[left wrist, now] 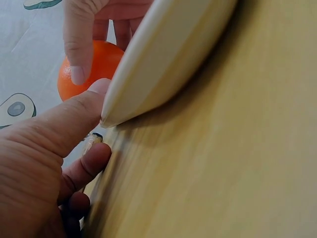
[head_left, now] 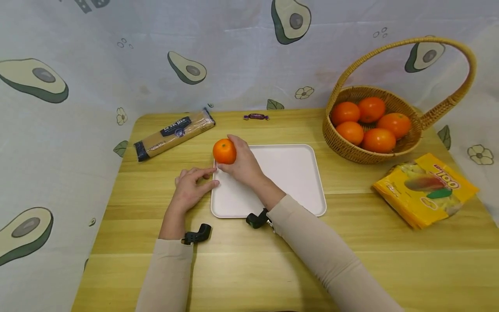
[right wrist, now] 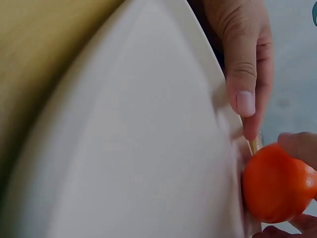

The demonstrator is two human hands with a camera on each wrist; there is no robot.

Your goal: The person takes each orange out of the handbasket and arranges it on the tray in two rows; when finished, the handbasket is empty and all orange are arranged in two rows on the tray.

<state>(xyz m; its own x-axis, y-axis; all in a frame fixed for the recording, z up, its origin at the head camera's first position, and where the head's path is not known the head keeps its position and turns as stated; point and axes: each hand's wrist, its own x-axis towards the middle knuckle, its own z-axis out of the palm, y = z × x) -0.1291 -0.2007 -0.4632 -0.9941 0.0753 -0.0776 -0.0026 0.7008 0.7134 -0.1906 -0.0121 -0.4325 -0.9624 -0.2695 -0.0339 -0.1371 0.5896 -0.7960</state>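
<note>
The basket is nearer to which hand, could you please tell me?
Right: the right hand, gripping an orange, is left of the basket; the left hand is farther left.

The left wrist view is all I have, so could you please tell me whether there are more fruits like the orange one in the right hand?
Observer: Yes, five similar fruits sit in a wicker basket toward the right of the head view.
Operator: Thank you; what lies near that basket?
Observer: A yellow package with a mango picture lies in front of it, toward the person.
Operator: And which corner of the tray is the held fruit nearest, please?
Observer: The far left one; the right hand holds it there.
</note>
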